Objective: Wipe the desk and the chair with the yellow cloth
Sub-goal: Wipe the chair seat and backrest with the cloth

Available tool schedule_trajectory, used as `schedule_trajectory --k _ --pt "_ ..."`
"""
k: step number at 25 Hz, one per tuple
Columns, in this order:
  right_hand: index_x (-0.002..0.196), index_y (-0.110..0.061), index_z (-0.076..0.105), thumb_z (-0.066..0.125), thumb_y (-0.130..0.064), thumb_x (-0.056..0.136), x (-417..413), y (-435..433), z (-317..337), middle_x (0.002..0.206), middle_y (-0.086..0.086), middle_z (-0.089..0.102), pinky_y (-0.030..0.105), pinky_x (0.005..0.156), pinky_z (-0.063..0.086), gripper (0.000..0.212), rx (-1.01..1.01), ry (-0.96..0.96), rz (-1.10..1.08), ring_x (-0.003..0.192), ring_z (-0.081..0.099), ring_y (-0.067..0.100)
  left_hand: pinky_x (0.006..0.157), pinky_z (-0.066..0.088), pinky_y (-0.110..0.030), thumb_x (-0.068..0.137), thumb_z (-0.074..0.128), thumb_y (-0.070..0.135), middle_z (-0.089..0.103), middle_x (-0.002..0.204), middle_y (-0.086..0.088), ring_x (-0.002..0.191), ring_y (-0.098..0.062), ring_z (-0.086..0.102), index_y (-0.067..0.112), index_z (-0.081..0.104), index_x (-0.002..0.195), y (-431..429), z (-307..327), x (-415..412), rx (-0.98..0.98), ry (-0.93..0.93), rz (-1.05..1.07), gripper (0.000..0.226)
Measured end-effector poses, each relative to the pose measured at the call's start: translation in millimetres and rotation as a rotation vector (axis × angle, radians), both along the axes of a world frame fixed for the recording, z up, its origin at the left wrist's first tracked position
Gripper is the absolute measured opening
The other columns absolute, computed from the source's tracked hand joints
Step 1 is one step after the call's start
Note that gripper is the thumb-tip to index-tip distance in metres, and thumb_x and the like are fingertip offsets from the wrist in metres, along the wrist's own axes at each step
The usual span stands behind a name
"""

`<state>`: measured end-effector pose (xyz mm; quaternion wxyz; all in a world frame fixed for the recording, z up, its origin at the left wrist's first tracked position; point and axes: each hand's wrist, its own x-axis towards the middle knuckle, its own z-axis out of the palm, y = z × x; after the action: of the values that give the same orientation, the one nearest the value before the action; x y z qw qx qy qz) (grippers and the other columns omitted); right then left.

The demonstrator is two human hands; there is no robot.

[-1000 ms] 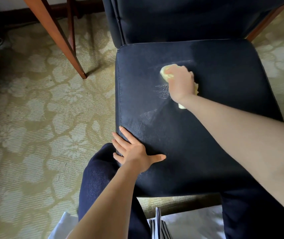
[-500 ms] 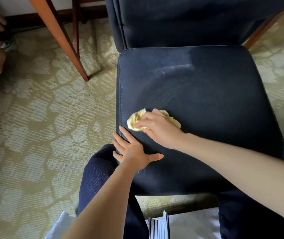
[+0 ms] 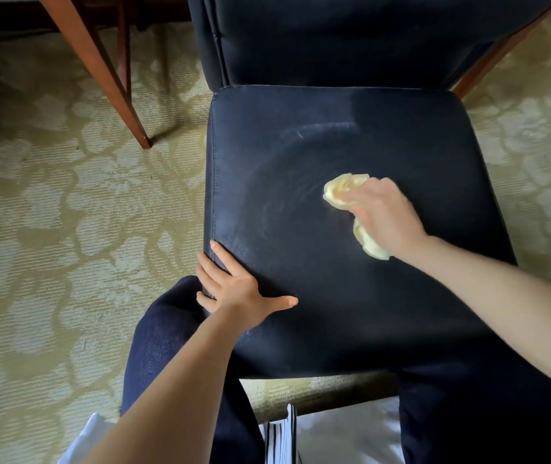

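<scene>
The yellow cloth [image 3: 344, 190] sits on the chair seat [image 3: 300, 135], a little right of the seat's middle and bunched into a loose wad. Its long axis runs diagonally, from a crumpled head pointing toward the seat's back-left to a thin tail trailing toward the seat's front-right. It is pale yellow, soft and creased, and it shows at both ends of your grip, with the middle hidden under your palm.

Your right hand [image 3: 384, 216] is curled around that wad and presses it onto the seat, so this is plainly the nearer hand. Your left hand [image 3: 237, 289] lies flat at the seat's front-left corner with the fingers spread, thumb pointing toward the seat's middle and outer fingers over the left edge. It holds nothing. The two hands are well apart.

Faint curved smears mark the dark upholstery to the left of the cloth. The seat's right side and front look unmarked, so the next stroke probably goes that way, led by the tail end.

Beyond the seat's rear edge rises the chair back [image 3: 334, 38], which looks not yet wiped. A desk leg [image 3: 99, 72] stands off the seat's back-left on the patterned carpet [image 3: 49, 229]. The desk top is out of view.
</scene>
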<state>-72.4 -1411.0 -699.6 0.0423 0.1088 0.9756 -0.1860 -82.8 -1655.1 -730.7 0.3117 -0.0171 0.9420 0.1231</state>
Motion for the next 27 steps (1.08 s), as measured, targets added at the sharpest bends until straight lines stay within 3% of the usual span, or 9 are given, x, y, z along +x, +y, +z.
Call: schedule_trajectory --k 3,6,10,13,15,19,22,24,27 --pt "0.104 -0.024 0.057 0.052 -0.010 0.081 -16 38 1 0.102 0.004 0.061 0.036 0.070 0.047 0.026 0.158 0.053 -0.327 0.091 0.055 0.035 0.111 0.022 -0.051 0.033 0.072 0.080 -0.023 0.150 -0.018 0.144 -0.031 -0.012 0.013 -0.045 0.127 0 -1 4 -0.006 0.018 0.008 0.164" --pt "0.106 -0.003 0.057 0.047 -0.007 0.089 -40 47 -1 0.111 0.016 0.056 0.044 0.080 0.045 0.020 0.125 0.041 -0.723 0.106 0.051 0.037 0.110 0.019 -0.052 0.033 0.072 0.080 -0.022 0.150 -0.018 0.143 -0.032 -0.011 0.014 -0.045 0.125 -3 -1 4 0.006 0.006 0.015 0.163" --pt "0.120 -0.006 0.051 0.042 -0.004 0.091 -74 47 -1 0.127 0.013 0.047 0.045 0.084 0.042 0.030 0.067 0.053 -0.929 0.120 0.042 0.032 0.111 0.015 -0.054 0.034 0.073 0.079 -0.026 0.149 -0.017 0.143 -0.031 -0.015 0.015 -0.047 0.124 0 -2 3 0.049 -0.014 0.018 0.162" --pt "0.122 -0.014 0.052 0.047 -0.001 0.087 -97 47 1 0.132 0.011 0.046 0.039 0.090 0.038 0.038 0.092 0.013 -0.835 0.124 0.040 0.030 0.111 0.014 -0.055 0.034 0.073 0.079 -0.029 0.148 -0.017 0.142 -0.032 -0.017 0.015 -0.048 0.124 4 -4 1 0.054 -0.009 0.013 0.163" --pt "0.123 -0.015 0.049 0.045 -0.002 0.087 -110 35 -2 0.132 0.010 0.045 0.038 0.086 0.037 0.039 0.088 0.011 -0.780 0.122 0.039 0.028 0.111 0.013 -0.056 0.034 0.073 0.078 -0.032 0.145 -0.015 0.142 -0.033 -0.017 0.016 -0.049 0.122 4 -6 -1 0.061 -0.020 0.017 0.164" --pt "0.128 -0.020 0.043 0.039 -0.021 0.092 -125 -18 -10 0.116 0.000 0.044 0.029 0.075 0.030 0.036 -0.065 0.017 -0.758 0.103 0.045 0.020 0.110 0.014 -0.056 0.033 0.075 0.077 -0.038 0.135 -0.009 0.142 -0.033 -0.017 0.019 -0.053 0.115 4 -8 0 0.075 -0.025 0.015 0.163" --pt "0.124 -0.019 0.049 0.037 -0.015 0.092 -122 -68 -16 0.108 0.002 0.044 0.031 0.069 0.037 0.035 -0.097 0.066 -0.411 0.089 0.039 0.016 0.111 0.012 -0.056 0.035 0.078 0.075 -0.038 0.136 -0.008 0.141 -0.032 -0.019 0.021 -0.054 0.115 5 -5 -3 0.085 -0.028 0.020 0.163" --pt "0.132 -0.022 0.050 0.037 -0.006 0.094 -107 -96 -21 0.123 0.004 0.050 0.027 0.092 0.033 0.043 -0.065 0.078 -0.084 0.106 0.040 0.019 0.112 0.010 -0.056 0.038 0.078 0.074 -0.035 0.141 -0.012 0.142 -0.033 -0.019 0.020 -0.051 0.120 5 -2 -1 0.094 -0.029 0.019 0.163" --pt "0.137 -0.028 0.047 0.040 -0.002 0.096 -76 -117 -24 0.136 -0.001 0.050 0.028 0.102 0.027 0.049 -0.050 0.146 0.188 0.120 0.038 0.022 0.113 0.007 -0.056 0.043 0.077 0.073 -0.028 0.150 -0.019 0.143 -0.034 -0.018 0.015 -0.046 0.128 3 3 5 0.105 -0.026 0.011 0.161"
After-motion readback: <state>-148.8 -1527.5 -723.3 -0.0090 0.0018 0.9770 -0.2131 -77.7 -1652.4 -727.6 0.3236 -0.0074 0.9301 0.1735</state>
